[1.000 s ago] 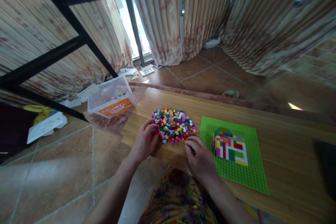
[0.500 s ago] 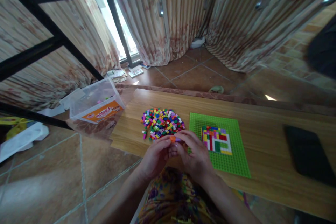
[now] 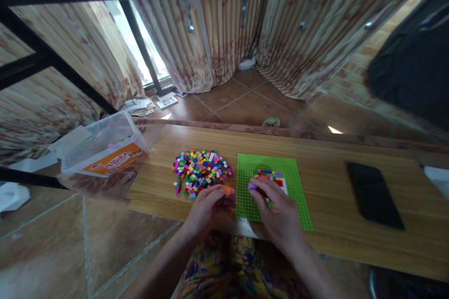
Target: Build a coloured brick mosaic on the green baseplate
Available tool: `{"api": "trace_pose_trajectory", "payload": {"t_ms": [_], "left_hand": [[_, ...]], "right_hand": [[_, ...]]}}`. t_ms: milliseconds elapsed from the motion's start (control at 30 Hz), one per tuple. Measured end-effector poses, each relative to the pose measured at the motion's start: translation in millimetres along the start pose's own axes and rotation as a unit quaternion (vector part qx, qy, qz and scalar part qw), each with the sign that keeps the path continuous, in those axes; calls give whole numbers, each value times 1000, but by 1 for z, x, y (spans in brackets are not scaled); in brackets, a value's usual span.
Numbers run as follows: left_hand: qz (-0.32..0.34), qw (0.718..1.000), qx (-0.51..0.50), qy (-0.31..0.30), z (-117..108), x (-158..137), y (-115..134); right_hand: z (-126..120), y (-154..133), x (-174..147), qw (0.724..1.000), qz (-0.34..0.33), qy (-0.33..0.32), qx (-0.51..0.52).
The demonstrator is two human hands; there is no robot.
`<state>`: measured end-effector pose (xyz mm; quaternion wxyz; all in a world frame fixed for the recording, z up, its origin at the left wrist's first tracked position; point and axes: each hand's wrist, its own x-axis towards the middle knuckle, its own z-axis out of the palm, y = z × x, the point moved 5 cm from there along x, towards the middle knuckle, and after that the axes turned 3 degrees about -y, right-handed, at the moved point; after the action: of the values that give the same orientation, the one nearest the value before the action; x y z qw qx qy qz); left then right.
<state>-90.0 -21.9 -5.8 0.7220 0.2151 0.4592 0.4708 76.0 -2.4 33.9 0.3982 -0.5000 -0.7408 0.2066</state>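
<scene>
In the head view, low centre, the left hand pinches an orange brick; the right hand pinches a purple brick over the green baseplate. Loose bricks lie left of centre on the desk.

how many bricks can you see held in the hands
2: an orange brick in the left hand, and a purple brick in the right hand, over the green baseplate. Either hand could be hiding more.
</scene>
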Motion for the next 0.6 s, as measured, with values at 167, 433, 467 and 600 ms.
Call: {"api": "trace_pose_trajectory", "payload": {"t_ms": [167, 433, 467, 600], "left_hand": [[-15, 998, -35, -40, 11, 9, -9], [5, 1000, 3, 3, 27, 35, -13], [18, 1000, 11, 3, 30, 39, -13], [69, 996, 59, 7, 37, 52, -17]], "right_hand": [[-36, 36, 0, 996, 68, 38, -40], [-30, 50, 25, 994, 58, -3, -88], [-25, 49, 29, 995, 42, -14, -90], [-11, 48, 40, 994, -10, -58, -93]]}}
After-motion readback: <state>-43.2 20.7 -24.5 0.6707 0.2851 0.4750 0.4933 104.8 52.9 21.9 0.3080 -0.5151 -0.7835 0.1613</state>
